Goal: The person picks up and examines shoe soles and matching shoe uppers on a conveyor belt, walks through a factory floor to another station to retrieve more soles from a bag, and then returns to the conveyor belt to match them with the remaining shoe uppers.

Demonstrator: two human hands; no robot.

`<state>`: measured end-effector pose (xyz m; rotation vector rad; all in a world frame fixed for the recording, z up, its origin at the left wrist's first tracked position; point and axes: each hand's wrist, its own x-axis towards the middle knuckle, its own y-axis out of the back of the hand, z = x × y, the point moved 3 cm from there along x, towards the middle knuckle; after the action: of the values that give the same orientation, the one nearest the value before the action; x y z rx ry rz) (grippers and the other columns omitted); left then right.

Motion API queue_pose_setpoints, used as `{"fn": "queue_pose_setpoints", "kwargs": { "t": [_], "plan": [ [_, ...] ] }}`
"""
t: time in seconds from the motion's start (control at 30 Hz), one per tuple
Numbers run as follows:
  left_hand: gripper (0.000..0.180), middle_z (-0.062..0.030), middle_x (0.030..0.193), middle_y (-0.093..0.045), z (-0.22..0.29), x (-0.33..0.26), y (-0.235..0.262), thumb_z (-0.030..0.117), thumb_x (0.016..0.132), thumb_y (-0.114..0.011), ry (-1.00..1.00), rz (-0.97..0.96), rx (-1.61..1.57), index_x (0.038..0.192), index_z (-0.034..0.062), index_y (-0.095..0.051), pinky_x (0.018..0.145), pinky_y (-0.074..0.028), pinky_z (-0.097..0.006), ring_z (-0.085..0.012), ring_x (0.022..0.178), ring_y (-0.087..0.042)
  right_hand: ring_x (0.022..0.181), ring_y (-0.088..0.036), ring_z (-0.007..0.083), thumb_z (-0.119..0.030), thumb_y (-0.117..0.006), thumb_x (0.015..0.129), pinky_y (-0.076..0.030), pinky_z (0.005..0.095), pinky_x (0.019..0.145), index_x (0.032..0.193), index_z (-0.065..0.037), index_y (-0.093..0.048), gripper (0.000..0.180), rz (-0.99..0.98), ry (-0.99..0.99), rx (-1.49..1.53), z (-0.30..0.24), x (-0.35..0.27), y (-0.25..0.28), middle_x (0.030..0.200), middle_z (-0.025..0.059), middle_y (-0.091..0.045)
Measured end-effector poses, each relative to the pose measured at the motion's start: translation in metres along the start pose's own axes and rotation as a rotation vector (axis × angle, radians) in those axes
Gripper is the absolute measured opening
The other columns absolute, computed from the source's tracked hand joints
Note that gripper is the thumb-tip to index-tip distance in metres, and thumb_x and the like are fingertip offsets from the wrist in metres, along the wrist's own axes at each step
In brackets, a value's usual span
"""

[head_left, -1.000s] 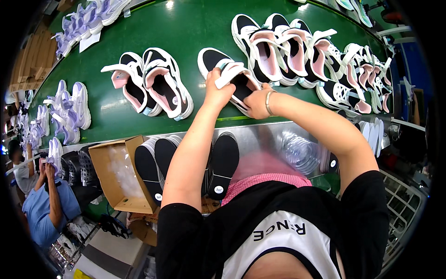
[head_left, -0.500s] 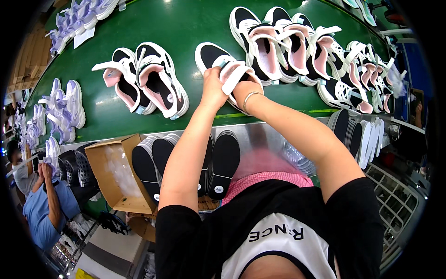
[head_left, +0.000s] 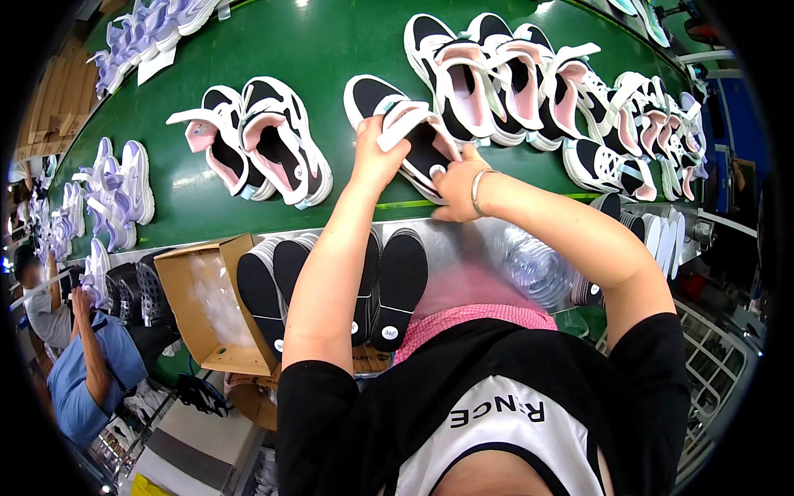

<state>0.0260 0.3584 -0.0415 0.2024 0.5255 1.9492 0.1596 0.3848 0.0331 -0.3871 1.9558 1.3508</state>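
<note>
A black and white sneaker (head_left: 374, 96) with pink lining lies on the green table, its toe pointing away from me. My left hand (head_left: 380, 157) is closed around its left side, beside the white strap and tongue. At the heel, my right hand (head_left: 463, 187), with a bangle on the wrist, has its fingers curled against the collar. Inside the shoe a black insole (head_left: 423, 149) shows, with a white round mark near the heel. To the left stands a matching pair of sneakers (head_left: 285, 149), tongues pulled open.
Several matching sneakers (head_left: 463, 91) stand in a row at the right. Stacks of black insoles (head_left: 399, 285) and an open cardboard box (head_left: 186, 306) sit along the near edge. Clear plastic pieces (head_left: 533, 269) lie nearby. Lilac sneakers (head_left: 132, 186) and a person (head_left: 91, 364) are at left.
My right hand has come out of the sneaker's opening and moved back to its heel, uncovering the insole. My left hand remains on the shoe's side.
</note>
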Motion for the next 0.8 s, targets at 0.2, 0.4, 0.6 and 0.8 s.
{"fn": "queue_pose_setpoints", "kwargs": {
  "t": [0.2,0.4,0.6,0.8],
  "plan": [
    [0.048,-0.0216,0.097,-0.045,0.006,-0.001,-0.002,0.011,0.058,-0.058,-0.028,0.006,0.055,0.103,-0.0020,-0.045,0.082,-0.037,-0.037,-0.0352,0.093,-0.045,0.093,-0.055,0.0264,-0.021,-0.050,0.071,-0.020,0.0503,0.093,0.099,0.001,-0.052,0.036,-0.233,-0.034,-0.036,0.008,0.018,-0.018,0.093,0.0157,-0.059],
    [0.027,-0.0064,0.086,-0.058,0.020,-0.003,0.000,0.021,0.085,-0.046,0.211,0.010,-0.619,0.101,-0.0004,-0.053,0.069,-0.041,-0.024,-0.0117,0.074,-0.052,0.069,-0.056,0.0229,-0.019,-0.049,0.075,-0.038,0.0364,0.067,0.101,-0.010,-0.047,0.028,0.675,0.013,0.065,0.023,0.004,0.023,0.074,0.0080,-0.056],
    [0.044,-0.0075,0.088,-0.058,0.026,0.012,0.002,0.038,0.087,-0.038,0.447,-0.029,-0.623,0.097,-0.0026,-0.053,0.069,-0.041,-0.025,-0.0127,0.079,-0.054,0.069,-0.059,0.0201,-0.014,-0.048,0.072,-0.043,0.0338,0.060,0.093,-0.011,-0.048,0.022,0.941,-0.065,0.001,0.036,0.038,0.033,0.078,0.0041,-0.057],
    [0.040,-0.0080,0.084,-0.058,0.022,0.016,-0.001,0.035,0.087,-0.038,0.396,0.012,-0.591,0.092,-0.0016,-0.055,0.068,-0.041,-0.027,-0.0144,0.074,-0.053,0.065,-0.057,0.0270,-0.014,-0.050,0.072,-0.044,0.0371,0.057,0.080,-0.011,-0.057,0.011,0.833,0.007,0.220,0.042,0.035,0.037,0.072,0.0089,-0.057]
  ]
}}
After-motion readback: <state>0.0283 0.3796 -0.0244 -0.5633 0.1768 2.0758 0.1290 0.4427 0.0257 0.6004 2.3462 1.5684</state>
